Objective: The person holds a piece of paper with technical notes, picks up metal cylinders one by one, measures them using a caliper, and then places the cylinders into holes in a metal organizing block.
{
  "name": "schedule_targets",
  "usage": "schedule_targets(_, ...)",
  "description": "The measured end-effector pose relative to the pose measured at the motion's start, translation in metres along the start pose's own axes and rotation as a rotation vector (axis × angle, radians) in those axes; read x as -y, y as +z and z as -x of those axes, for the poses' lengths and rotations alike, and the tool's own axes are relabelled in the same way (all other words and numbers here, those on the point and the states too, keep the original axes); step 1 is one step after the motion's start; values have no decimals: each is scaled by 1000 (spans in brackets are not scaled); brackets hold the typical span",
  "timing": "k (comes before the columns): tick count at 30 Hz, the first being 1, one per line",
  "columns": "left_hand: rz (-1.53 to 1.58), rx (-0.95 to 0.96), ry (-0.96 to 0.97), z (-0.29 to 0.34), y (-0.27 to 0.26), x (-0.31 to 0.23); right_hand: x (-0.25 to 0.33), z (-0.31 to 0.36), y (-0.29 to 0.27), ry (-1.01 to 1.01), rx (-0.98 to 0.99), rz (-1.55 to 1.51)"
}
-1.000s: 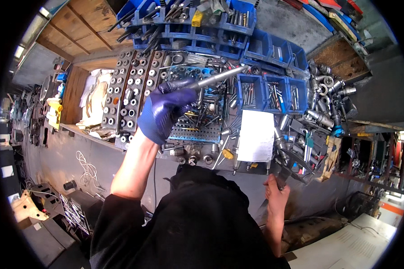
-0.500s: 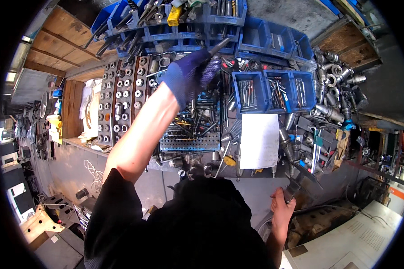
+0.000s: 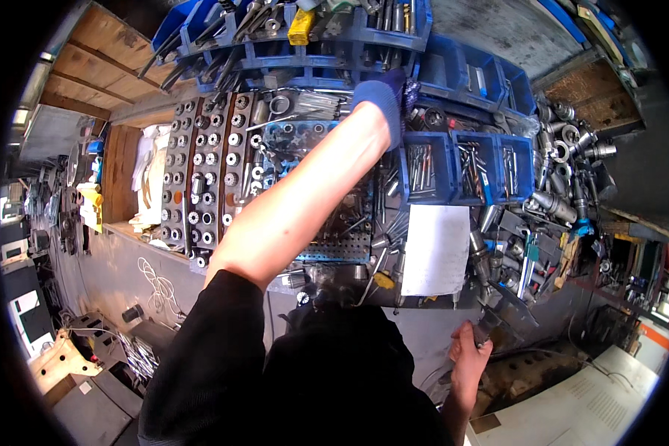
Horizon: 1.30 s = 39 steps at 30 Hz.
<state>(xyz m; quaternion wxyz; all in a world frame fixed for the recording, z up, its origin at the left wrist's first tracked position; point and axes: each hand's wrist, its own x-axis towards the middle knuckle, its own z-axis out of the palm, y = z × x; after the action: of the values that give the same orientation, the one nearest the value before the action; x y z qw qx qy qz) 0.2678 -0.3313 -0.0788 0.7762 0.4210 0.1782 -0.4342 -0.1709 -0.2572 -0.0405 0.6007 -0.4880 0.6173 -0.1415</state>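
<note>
Metal tool (image 3: pixel 489 322) near paper (image 3: pixel 436 249); forearm (image 3: pixel 305 201) partly hides tray (image 3: pixel 343 251).

- Collets (image 3: pixel 234 139) sat in the rack (image 3: pixel 223 152), left of the paper sheet (image 3: pixel 436 250)!
- Drill bits (image 3: pixel 421 167) lay in front bins (image 3: pixel 428 198), behind that sheet!
- Behind those stood rear bins (image 3: pixel 441 63)!

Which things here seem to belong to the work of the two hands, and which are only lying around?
Seemingly in use:
flat grey metal tool, held in the bare right hand
stacked blue plastic bins, nearest the blue-purple gloved left hand; whether it holds anything is hidden

Seemingly just lying about:
rectangular white paper sheet
looped white cable
conical silver metal tool holders
</note>
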Motion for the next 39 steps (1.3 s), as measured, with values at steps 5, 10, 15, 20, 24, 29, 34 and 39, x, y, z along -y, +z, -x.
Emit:
schedule_targets(5, -603, -166, 97, -70, -7, 13, 8, 2, 10, 0, -18, -3)
schedule_targets(10, -770, -131, -44, -60, -5, 9, 2, 1, 8, -17, 4, 42)
schedule_targets(15, -401, -26, 4, -47, -19, 8, 6, 3, 13, -14, 25, 2)
schedule_targets(20, -228, -172, 52, -52, -26, 3, 6, 5, 16, -24, 28, -1)
schedule_targets(24, -856, -203, 243, -67, -27, -2, 10, 9, 18, -11, 10, 9)
schedule_targets(29, -1595, -162, 376, -93, -34, 19, 6, 11, 21, -27, 6, 39)
schedule_targets(34, -2102, 25, 595, -70, -23, 26, 8, 14, 26, -25, 7, 37)
schedule_targets(39, -2344, 121, 655, -32, -5, 9, 7, 14, 26, -45, 11, 75)
